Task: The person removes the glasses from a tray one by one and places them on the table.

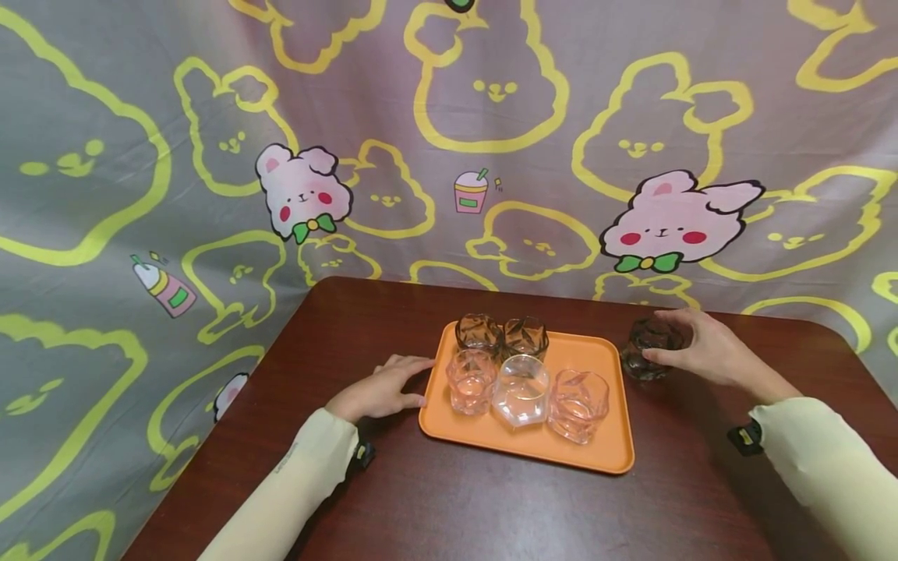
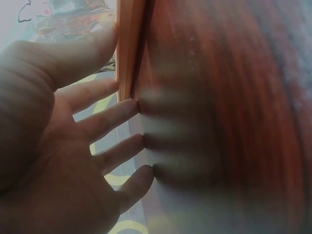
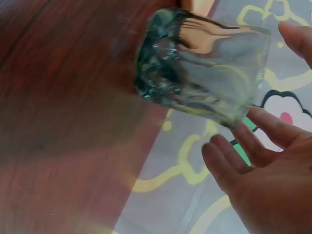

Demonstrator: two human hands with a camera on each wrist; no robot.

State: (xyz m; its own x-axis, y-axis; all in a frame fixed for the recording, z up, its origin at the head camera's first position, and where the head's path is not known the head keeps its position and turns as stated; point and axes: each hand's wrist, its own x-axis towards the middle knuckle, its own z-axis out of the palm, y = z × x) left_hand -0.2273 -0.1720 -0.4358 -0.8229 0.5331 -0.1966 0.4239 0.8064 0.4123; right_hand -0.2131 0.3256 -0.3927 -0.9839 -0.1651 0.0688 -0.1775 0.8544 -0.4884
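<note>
My left hand [image 1: 382,389] lies at the left side of an orange tray [image 1: 617,436], its fingers spread, with thumb and index at the tray's rim. The left wrist view shows the other fingertips [image 2: 146,175] on the tabletop. Beyond the tray's right edge, a dark smoky glass tumbler [image 1: 648,351] stands on the table. Around it reaches my right hand [image 1: 708,354]. In the right wrist view, the fingertips [image 3: 243,127] are right at the tumbler's rim, while the thumb [image 3: 295,41] stands apart from the glass.
On the tray, two smoky tumblers [image 1: 479,333] sit at the back left. In front are a pink tumbler [image 1: 470,382], a clear glass [image 1: 521,393] and another pink tumbler [image 1: 578,405]. A patterned curtain [image 1: 393,117] hangs behind the dark wooden table [image 1: 477,514].
</note>
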